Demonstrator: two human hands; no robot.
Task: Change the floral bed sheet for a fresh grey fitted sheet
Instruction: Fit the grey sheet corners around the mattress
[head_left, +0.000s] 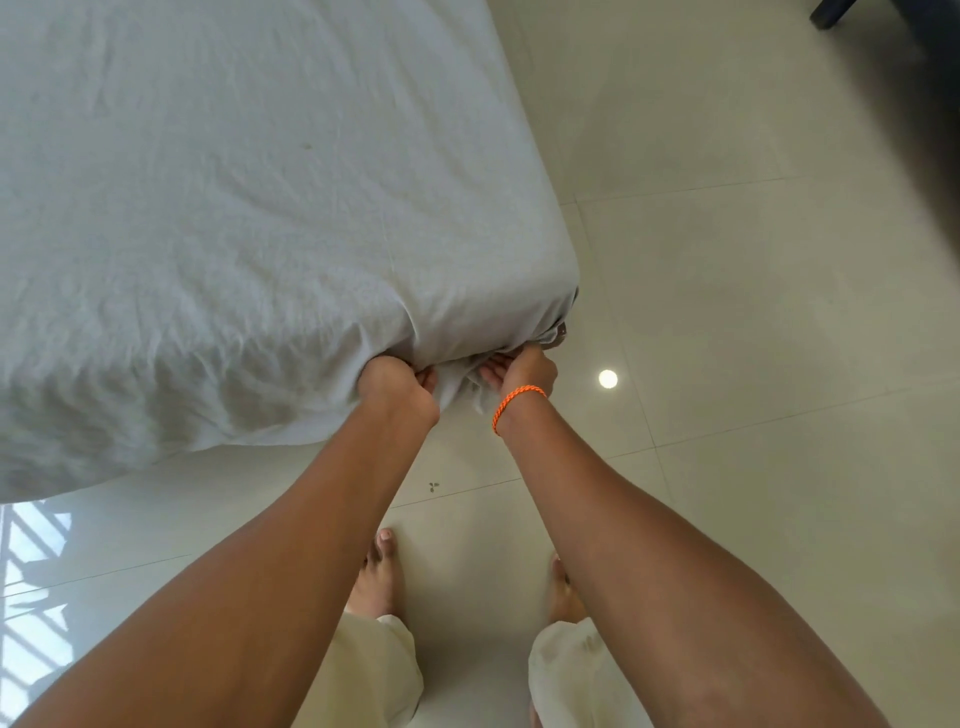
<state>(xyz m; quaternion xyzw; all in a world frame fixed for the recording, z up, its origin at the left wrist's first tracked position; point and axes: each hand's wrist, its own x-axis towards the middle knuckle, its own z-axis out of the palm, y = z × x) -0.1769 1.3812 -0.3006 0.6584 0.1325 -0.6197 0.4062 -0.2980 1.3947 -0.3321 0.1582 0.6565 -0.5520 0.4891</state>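
The grey fitted sheet (234, 208) covers the top of the bed (561, 330), wrinkled across the middle and pulled down over the near corner, where its loose edge bunches between the 2 hands. The left hand (397, 382) is curled into a fist, its grip closed tight round a gather of the sheet's hem at the lower side of the corner. Just beside it, the right hand (522, 371) has its fingers curled under the fabric at the corner's tip, its grip pinching the hem against the mattress edge; an orange braided bracelet (517, 405) circles that wrist. A small dark patch shows beneath the sheet at the very corner. Both forearms reach forward and down from the bottom of the view. Below them, 2 bare feet (376, 577) stand on the pale tiled floor (753, 312), in cream trousers (374, 670). A bright round light reflection (608, 379) lies on the tile near the right hand.
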